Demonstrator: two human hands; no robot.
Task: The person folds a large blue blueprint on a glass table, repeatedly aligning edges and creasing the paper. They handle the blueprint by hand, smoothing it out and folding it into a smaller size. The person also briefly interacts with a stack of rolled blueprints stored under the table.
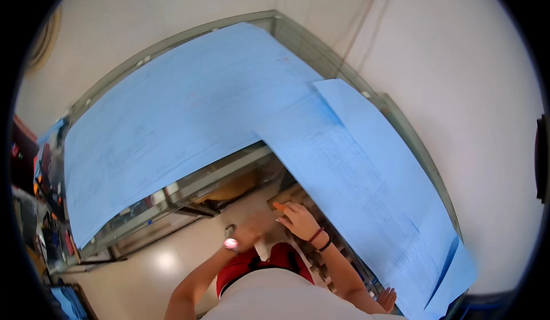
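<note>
My left hand, blurred by motion, is over the gap in front of my body. A watch with a lit face is on that wrist. Close by on the right is my right hand, its fingers bent and two beaded bracelets at the wrist. A small orange piece shows at its fingertips; I cannot tell whether it is worn or held. Beyond both hands, large light blue sheets cover an L-shaped glass-topped counter. A second blue sheet overlaps along the right arm, its near end folded.
Another person's hand rests by the counter's lower right edge. The glass counter's rim runs along the walls. Mixed items crowd the left end. Folded blue material lies at the lower left, near the tiled floor.
</note>
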